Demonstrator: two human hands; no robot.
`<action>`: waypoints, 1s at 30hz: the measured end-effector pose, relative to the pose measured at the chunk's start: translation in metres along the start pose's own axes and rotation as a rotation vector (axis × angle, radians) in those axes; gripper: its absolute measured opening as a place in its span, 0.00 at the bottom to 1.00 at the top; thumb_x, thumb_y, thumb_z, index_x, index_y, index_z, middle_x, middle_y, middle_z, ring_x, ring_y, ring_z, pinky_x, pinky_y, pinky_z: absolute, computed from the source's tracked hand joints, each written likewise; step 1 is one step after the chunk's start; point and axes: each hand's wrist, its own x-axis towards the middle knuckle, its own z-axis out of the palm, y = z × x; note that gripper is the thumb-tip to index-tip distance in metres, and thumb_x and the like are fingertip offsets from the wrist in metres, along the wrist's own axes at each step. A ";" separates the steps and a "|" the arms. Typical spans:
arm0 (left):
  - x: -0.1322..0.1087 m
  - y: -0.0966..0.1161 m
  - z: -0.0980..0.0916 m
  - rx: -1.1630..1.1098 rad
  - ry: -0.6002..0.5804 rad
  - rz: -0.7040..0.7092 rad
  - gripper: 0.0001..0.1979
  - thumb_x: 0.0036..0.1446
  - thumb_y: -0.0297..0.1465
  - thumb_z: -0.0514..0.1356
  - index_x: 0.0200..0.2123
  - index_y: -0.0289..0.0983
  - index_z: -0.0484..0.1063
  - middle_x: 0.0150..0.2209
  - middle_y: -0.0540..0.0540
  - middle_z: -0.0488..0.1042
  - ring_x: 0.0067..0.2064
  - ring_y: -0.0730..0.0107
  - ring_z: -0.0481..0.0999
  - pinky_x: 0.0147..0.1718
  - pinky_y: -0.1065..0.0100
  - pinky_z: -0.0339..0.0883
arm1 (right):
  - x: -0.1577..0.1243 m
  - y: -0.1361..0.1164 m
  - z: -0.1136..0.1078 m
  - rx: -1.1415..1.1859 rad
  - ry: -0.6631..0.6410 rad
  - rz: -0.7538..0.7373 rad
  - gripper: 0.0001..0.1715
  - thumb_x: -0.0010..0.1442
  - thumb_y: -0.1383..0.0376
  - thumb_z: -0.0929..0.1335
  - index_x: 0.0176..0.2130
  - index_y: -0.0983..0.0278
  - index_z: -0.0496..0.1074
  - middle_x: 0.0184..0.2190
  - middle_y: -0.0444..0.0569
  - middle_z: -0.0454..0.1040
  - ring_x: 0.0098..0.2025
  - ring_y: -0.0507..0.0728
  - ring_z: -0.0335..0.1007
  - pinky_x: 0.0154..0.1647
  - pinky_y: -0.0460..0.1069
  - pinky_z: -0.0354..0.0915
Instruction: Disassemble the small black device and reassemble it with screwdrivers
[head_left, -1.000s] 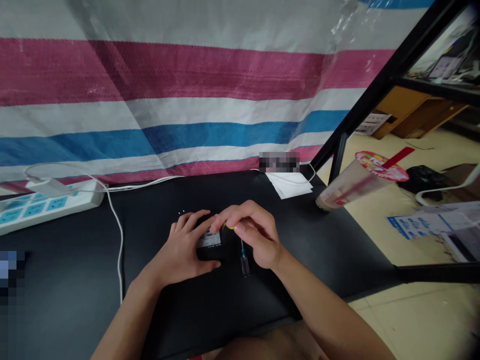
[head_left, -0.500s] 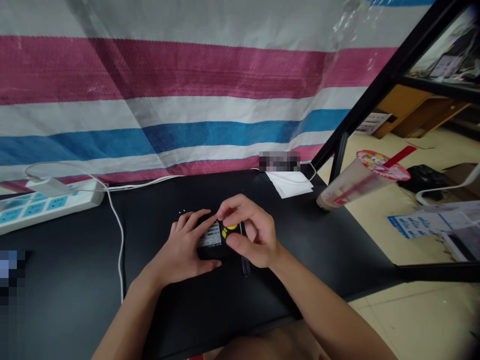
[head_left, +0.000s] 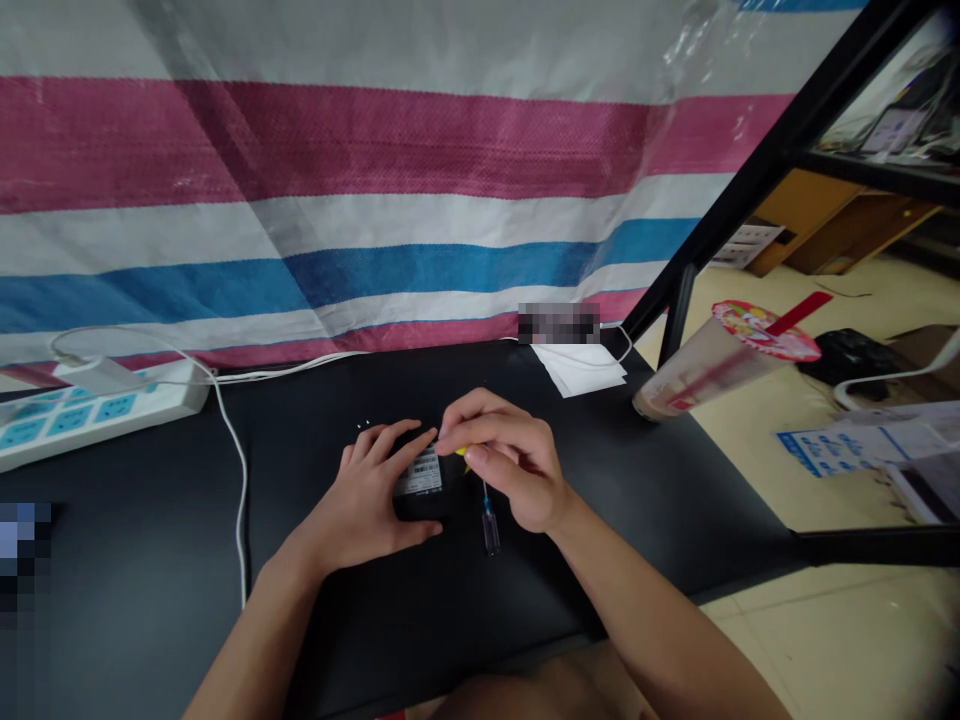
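A small black box with a white barcode label [head_left: 421, 478] lies on the black table [head_left: 150, 560]. My left hand [head_left: 367, 495] grips it, fingers curled over its far edge and thumb along the near side. My right hand [head_left: 506, 465] is closed in a pinch over the box's right end, with a small yellow part [head_left: 463, 453] showing between the fingertips. A small screwdriver with a clear handle [head_left: 489, 522] lies on the table just under my right hand.
A white power strip [head_left: 82, 410] with a white cable [head_left: 238, 480] sits at the back left. Folded white paper [head_left: 579, 367] lies at the back right. A sealed drink cup with a red straw [head_left: 712, 362] stands at the table's right edge. Striped tarp hangs behind.
My right hand lifted and showed the yellow part half a second ago, then came back down and closed over it at the box. My left hand and the box stayed still.
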 end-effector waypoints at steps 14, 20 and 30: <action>0.001 0.000 -0.001 -0.002 -0.010 -0.004 0.50 0.51 0.50 0.72 0.74 0.52 0.58 0.71 0.40 0.60 0.67 0.37 0.60 0.59 0.39 0.62 | -0.005 0.014 0.007 0.101 0.020 -0.044 0.07 0.65 0.70 0.72 0.43 0.60 0.77 0.40 0.49 0.80 0.44 0.56 0.79 0.50 0.55 0.74; 0.000 -0.001 0.000 0.004 0.008 -0.005 0.51 0.51 0.49 0.72 0.75 0.52 0.56 0.73 0.41 0.58 0.68 0.36 0.59 0.61 0.37 0.60 | -0.005 0.013 0.004 0.094 0.054 0.001 0.06 0.62 0.66 0.76 0.42 0.60 0.79 0.47 0.51 0.78 0.48 0.57 0.78 0.53 0.56 0.74; 0.002 0.000 -0.001 -0.007 -0.008 0.002 0.50 0.50 0.49 0.73 0.73 0.52 0.57 0.72 0.41 0.59 0.68 0.38 0.59 0.60 0.39 0.61 | -0.006 0.011 0.006 0.308 -0.025 0.076 0.04 0.71 0.64 0.69 0.46 0.59 0.73 0.41 0.50 0.82 0.45 0.58 0.80 0.52 0.59 0.74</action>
